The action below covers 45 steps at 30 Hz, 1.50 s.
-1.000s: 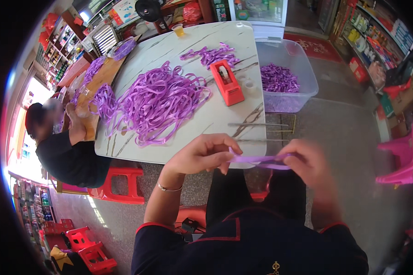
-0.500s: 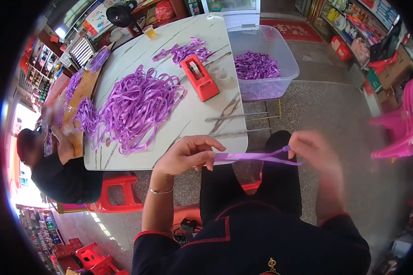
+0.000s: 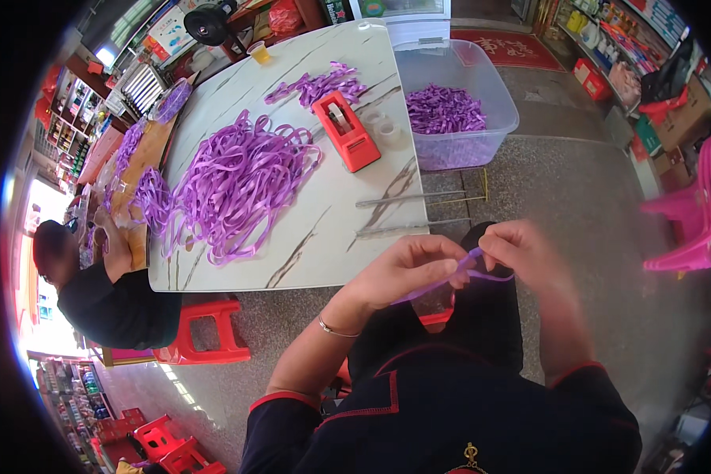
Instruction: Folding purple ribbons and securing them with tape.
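A flat purple ribbon strap is stretched between my hands, over my lap and just off the table's near right corner. My left hand has it pinched between thumb and fingers, with a length trailing beneath the palm. Close by on the right, my right hand, partly blurred, grips the strap's other part at the fingertips. A big tangled pile of purple straps lies on the marble-patterned table. Beyond it is a smaller bunch of straps, near a red tape dispenser.
A clear plastic bin holding folded purple straps stands right of the table. Clear tape rolls lie beside the dispenser. A cup of yellow drink stands at the far edge. Another person sits at left. Pink stools are at right.
My left hand has slid rightward along the strap, toward my right hand. The stretch of strap between the hands is shorter. My right hand has shifted slightly left.
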Tool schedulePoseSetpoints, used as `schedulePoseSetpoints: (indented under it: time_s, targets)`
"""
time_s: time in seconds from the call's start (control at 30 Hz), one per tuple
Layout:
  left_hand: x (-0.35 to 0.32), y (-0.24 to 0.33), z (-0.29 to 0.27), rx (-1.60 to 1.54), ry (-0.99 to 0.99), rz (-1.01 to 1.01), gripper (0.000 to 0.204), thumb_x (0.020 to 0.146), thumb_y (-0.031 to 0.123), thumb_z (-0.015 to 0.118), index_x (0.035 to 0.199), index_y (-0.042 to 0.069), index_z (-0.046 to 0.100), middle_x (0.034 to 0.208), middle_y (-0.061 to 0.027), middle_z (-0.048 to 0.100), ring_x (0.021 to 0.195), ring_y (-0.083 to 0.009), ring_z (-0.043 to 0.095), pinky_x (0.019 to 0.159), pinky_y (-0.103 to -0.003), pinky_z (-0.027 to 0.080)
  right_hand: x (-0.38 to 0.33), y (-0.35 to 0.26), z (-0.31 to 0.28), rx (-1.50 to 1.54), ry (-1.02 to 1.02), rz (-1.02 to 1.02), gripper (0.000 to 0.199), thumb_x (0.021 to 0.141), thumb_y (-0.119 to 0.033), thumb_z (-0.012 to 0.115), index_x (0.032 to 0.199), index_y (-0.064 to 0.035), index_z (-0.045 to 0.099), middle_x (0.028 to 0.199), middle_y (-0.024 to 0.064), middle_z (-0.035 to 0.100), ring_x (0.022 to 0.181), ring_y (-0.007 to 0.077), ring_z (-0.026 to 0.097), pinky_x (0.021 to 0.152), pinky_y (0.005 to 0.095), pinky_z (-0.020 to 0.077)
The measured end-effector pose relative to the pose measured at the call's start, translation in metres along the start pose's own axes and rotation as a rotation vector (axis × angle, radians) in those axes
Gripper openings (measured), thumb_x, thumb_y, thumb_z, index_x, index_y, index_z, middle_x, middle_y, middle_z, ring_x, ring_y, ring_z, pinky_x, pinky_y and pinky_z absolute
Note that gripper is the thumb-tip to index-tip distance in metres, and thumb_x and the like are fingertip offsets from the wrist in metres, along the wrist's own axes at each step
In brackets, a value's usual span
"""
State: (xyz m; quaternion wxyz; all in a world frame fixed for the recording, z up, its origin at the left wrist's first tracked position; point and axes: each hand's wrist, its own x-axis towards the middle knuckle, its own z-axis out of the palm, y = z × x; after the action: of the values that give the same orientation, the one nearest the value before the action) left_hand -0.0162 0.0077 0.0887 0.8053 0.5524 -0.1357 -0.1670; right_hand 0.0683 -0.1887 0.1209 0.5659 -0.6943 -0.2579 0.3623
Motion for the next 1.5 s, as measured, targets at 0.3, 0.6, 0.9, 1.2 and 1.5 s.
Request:
schedulePoseSetpoints:
  time_s: [0.3, 0.6, 0.9, 1.2, 1.5]
  targets:
    - [0.023, 0.012, 0.013, -0.001, 0.067, -0.206, 0.017, 0.085, 0.014, 0.06, 0.092, -0.001, 0.064, 0.078, -0.0028, 0.062, 0.076, -0.007, 0.056, 0.07, -0.02, 0.044, -0.014, -0.016, -0.003, -0.082, 0.121, -0.053, 0.024, 0.083, -0.018, 0.055, 0.063, -0.0048, 0.056, 0.058, -0.0038, 0.052, 0.054, 0.0024, 0.044, 0.047, 0.0205, 0.0311]
    - [0.028, 0.006, 0.009, 0.082, -0.015, -0.139, 0.017, 0.086, 0.014, 0.058, 0.091, -0.002, 0.065, 0.082, -0.0025, 0.06, 0.075, -0.009, 0.055, 0.069, -0.022, 0.043, -0.015, -0.006, -0.013, -0.073, 0.063, -0.039, 0.03, 0.084, -0.02, 0.055, 0.059, -0.0042, 0.055, 0.052, -0.0045, 0.048, 0.048, 0.0029, 0.04, 0.044, 0.0209, 0.0292]
    - [0.035, -0.017, 0.01, -0.127, 0.21, -0.062, 0.017, 0.085, 0.014, 0.059, 0.09, 0.0, 0.067, 0.091, -0.0014, 0.051, 0.088, -0.0098, 0.048, 0.078, -0.023, 0.038, -0.009, 0.035, 0.003, -0.297, 0.781, -0.416, 0.01, 0.088, -0.008, 0.05, 0.083, -0.0001, 0.052, 0.072, 0.0004, 0.051, 0.063, 0.0052, 0.045, 0.056, 0.02, 0.0367]
    - [0.041, -0.012, 0.011, 0.457, 0.332, 0.128, 0.017, 0.086, 0.014, 0.057, 0.086, 0.002, 0.068, 0.09, -0.0013, 0.053, 0.085, -0.0092, 0.049, 0.077, -0.023, 0.039, -0.012, 0.047, 0.054, 0.298, 0.28, -0.162, 0.022, 0.088, -0.005, 0.049, 0.108, 0.0017, 0.051, 0.088, 0.0062, 0.061, 0.071, 0.0097, 0.06, 0.063, 0.0224, 0.0485]
    - [0.026, 0.015, 0.009, -0.218, 0.285, -0.017, 0.024, 0.093, 0.02, 0.045, 0.09, 0.0, 0.058, 0.074, -0.006, 0.059, 0.068, -0.0158, 0.061, 0.068, -0.031, 0.053, -0.06, 0.117, 0.062, -0.327, 0.162, -0.075, 0.02, 0.089, -0.017, 0.051, 0.094, 0.0002, 0.06, 0.085, 0.0153, 0.064, 0.075, 0.0267, 0.064, 0.065, 0.0317, 0.0509]
